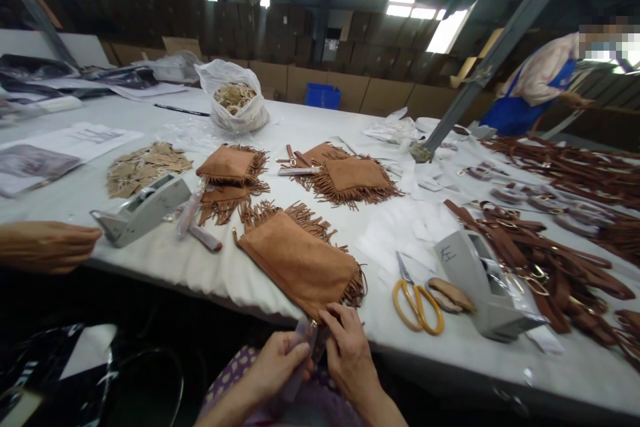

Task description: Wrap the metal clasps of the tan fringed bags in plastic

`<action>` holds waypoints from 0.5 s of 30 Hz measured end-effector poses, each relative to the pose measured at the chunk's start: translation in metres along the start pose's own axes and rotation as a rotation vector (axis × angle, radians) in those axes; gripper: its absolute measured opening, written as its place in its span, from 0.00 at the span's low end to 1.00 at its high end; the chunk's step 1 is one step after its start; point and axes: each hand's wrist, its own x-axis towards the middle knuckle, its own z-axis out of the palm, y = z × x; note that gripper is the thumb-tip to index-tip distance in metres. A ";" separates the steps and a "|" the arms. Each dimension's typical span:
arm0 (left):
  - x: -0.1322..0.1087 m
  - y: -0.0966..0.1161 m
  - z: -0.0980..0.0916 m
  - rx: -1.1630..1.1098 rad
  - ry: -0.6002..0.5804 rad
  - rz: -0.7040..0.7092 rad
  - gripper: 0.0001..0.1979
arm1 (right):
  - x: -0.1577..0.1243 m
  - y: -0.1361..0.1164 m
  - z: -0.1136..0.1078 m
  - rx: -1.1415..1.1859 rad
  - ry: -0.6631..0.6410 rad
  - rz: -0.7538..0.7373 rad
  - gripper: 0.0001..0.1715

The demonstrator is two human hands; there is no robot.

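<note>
A brown suede bag with fringe point(300, 260) lies at the table's front edge, one corner pointing toward me. At that corner is a small metal fitting point(314, 324). Below it hangs a strap wrapped in clear plastic point(295, 383), pinched between the thumb and fingers of my left hand point(283, 360). My right hand point(347, 350) is closed at the bag's corner, with fingertips pressing on the suede; its thumb side is partly hidden. Farther back lie more fringed bags point(227, 165) point(356, 173). A plastic-wrapped strap end point(205, 237) rests left of my bag.
Yellow-handled scissors point(417, 303) and a tape dispenser point(480, 287) stand right, beside piled brown straps point(555, 260). Another person's hand point(50, 245) is near a left tape dispenser point(145, 210). Tan pieces point(145, 169) and a plastic bag point(235, 97) lie behind. A metal post point(500, 47) rises right.
</note>
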 end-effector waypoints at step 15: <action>0.018 0.007 0.010 -0.089 0.129 -0.026 0.29 | -0.007 0.008 0.009 0.072 0.081 -0.029 0.29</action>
